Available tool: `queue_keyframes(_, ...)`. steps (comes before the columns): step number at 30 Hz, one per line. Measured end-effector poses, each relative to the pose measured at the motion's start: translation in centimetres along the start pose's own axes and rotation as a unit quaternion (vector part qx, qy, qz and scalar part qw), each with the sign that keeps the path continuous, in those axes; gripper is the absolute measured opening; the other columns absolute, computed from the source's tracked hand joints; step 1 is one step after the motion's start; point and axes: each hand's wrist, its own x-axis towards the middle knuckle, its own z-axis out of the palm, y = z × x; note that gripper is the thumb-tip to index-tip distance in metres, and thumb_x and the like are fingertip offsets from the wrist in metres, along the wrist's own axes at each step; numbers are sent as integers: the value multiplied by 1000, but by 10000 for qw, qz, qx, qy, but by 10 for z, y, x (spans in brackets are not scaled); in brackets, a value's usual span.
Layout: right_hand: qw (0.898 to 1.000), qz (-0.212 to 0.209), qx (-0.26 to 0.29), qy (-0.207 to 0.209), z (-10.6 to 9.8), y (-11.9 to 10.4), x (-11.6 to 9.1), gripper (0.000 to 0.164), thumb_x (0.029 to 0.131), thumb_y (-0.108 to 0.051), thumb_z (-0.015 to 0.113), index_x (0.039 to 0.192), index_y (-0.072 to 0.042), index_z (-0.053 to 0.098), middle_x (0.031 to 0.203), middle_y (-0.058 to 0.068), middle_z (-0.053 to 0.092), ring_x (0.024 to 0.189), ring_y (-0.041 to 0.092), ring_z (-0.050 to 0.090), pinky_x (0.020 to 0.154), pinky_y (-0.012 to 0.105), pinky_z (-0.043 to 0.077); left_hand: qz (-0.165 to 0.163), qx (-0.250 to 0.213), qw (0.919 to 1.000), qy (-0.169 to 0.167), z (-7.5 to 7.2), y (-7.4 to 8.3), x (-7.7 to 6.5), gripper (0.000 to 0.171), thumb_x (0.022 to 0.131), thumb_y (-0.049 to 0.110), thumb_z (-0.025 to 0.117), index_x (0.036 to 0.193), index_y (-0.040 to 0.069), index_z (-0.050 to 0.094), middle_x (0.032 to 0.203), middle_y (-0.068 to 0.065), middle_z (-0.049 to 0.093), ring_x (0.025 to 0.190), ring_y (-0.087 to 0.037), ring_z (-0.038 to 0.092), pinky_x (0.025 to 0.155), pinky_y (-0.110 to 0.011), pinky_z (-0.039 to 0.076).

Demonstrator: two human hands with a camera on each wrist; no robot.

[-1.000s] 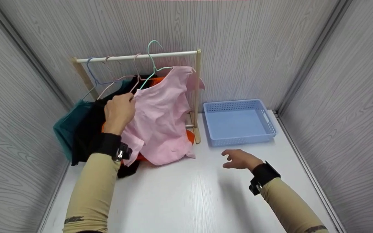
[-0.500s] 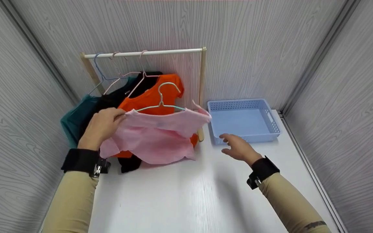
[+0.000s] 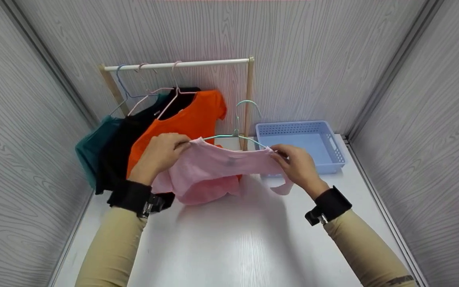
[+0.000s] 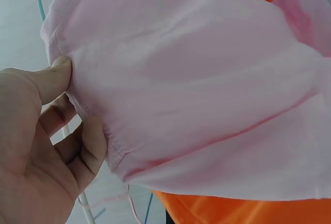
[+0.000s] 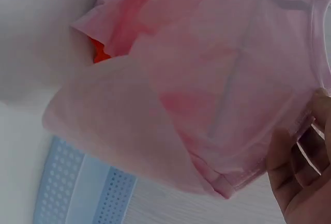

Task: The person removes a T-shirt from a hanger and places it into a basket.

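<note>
A pink shirt (image 3: pixel 221 163) on a mint-green hanger (image 3: pixel 236 133) is held up off the rack, between both hands. With thumb and fingers my left hand (image 3: pixel 161 153) pinches its left shoulder; the left wrist view shows the thumb on the seam of the shirt (image 4: pixel 170 79). My right hand (image 3: pixel 299 165) pinches the opposite shoulder beside the neckline. In the right wrist view the sleeve of the shirt (image 5: pixel 114 125) hangs loose past the fingers. The hanger's hook points up, apart from the rail. The shirt's lower part droops toward the table.
Behind stands a clothes rack (image 3: pixel 213 62) with an orange shirt (image 3: pixel 189 115), black clothing (image 3: pixel 114 159) and a teal garment (image 3: pixel 98 143) on hangers at its left. A blue perforated basket (image 3: pixel 301 149) sits at the right on the white table (image 3: pixel 221 247). Grey wood-grain walls enclose three sides.
The pink shirt and its hanger have come off the rail, down and to the right. My right hand has moved up and taken hold of the shirt's right shoulder.
</note>
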Motion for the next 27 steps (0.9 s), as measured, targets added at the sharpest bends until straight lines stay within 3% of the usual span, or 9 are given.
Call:
queue_keyframes(4,9993,131,-124,319,-23,15,1,17,90,-20,70,104,-14,77,96,5,76,79,20,68,71,38,51,133,-90,9998,-136,8,21,11,26,97,32,59,116,20,71,111,-4,71,96,-28,62,95,-45,50)
queue_keyframes(9,9970,446,50,623,-42,30,-1,15,88,-16,72,101,-12,78,93,5,77,72,14,61,63,24,44,231,-127,9983,-519,17,47,25,29,96,41,58,114,22,70,99,-3,68,91,-25,58,89,-40,50)
queue_keyframes(13,9968,545,298,504,-44,36,-5,14,86,-14,74,99,-10,78,92,7,77,71,14,61,61,15,41,354,50,9978,-559,26,69,37,31,95,45,57,114,22,69,99,0,68,92,-21,59,88,-37,51)
queue_keyframes(19,9972,454,505,309,-37,36,-9,14,87,-14,73,99,-8,78,94,8,77,80,16,69,66,17,45,1030,-159,9929,-572,46,101,54,25,96,34,60,114,18,70,101,0,71,91,-19,62,88,-35,53)
queue_keyframes(24,9973,426,602,44,-35,37,-10,12,87,-12,72,96,-6,78,92,8,77,80,20,69,70,22,50,1193,-83,9907,-650,54,108,58,17,98,32,58,102,17,66,83,-1,64,79,-20,58,75,-32,51)
queue_keyframes(27,9972,480,545,-203,-36,41,-13,12,87,-12,72,96,-7,78,93,8,77,83,20,70,73,24,52,1326,211,9885,-695,55,105,56,16,98,33,56,98,17,62,76,-3,56,76,-22,56,71,-33,47)
